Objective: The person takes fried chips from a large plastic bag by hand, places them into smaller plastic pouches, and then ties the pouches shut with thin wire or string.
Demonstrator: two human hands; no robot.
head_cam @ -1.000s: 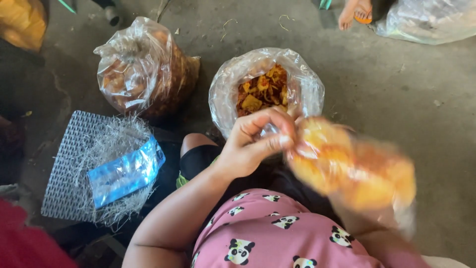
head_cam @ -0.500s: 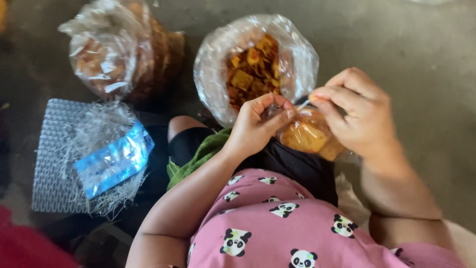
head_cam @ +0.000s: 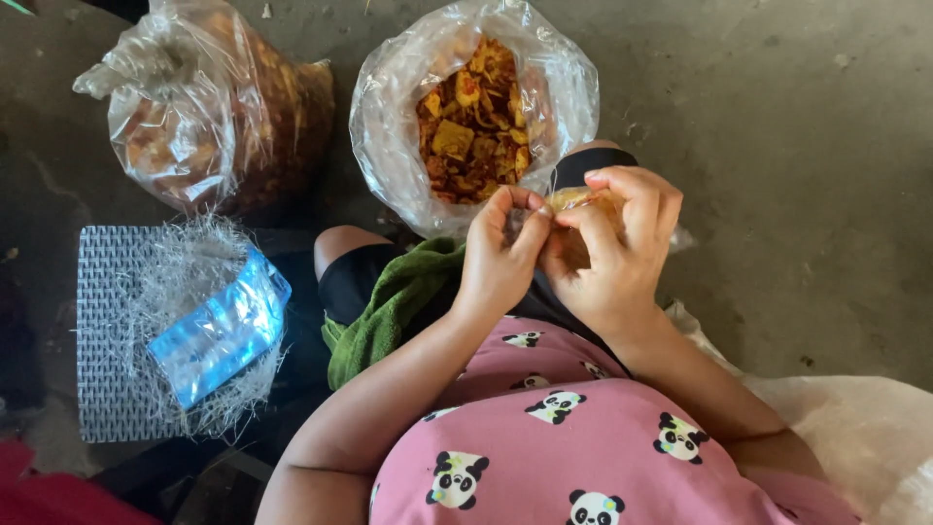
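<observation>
Centrally, a small clear packet (head_cam: 575, 201) of orange-yellow snack sat pinched between both hands, just below the open bag of chips (head_cam: 476, 107) and touching its near edge or nearly so; contact could not be resolved. Right hand (head_cam: 612, 248) wrapped the packet from the far and right side, fingers curled closed over it, hiding most of its body. Left hand (head_cam: 501, 255) met it from the left, thumb and forefinger tips closed on the packet's top edge. Packet's long axis could not be told; too little showed. Both hands were equally close, fingertips touching across the packet's neck.

Left of the open bag stood a second bag (head_cam: 209, 112), knotted shut, fuller and browner. Below that one lay a woven grey mat (head_cam: 112, 389) carrying a heap of thin clear strands and a blue packet (head_cam: 219, 331). A green cloth (head_cam: 389, 306) lay across the lap, below the open bag. Surface was bare grey concrete floor (head_cam: 807, 175); a white sack (head_cam: 855, 428) lay at lower right.
</observation>
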